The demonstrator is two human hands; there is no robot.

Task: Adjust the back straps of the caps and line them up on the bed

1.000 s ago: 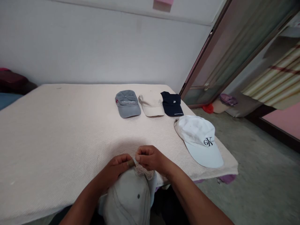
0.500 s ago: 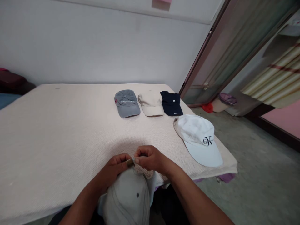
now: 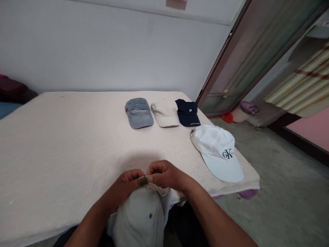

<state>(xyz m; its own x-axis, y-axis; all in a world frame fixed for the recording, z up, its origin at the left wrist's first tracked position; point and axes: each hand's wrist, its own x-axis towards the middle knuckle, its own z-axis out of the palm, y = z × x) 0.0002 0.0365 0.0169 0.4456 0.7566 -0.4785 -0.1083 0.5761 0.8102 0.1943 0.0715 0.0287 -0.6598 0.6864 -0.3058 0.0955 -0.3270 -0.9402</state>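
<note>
Left hand [image 3: 128, 181]: pinching strap buckle at back of pale cap [image 3: 140, 219].
Right hand [image 3: 164, 175]: pinching same strap.
Pale cap: near bed [image 3: 64, 137] edge, soft, domed, stitched.
Bed cover: waffle-textured cream.
White cap [image 3: 217, 151]: right edge.

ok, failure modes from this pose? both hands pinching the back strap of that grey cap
1. The light grey cap hangs off the bed edge, held only by the left hand and right hand at the strap; a slip could drop it.
2. The white cap sits near the bed's corner; a right-elbow swing might knock it off.
</note>
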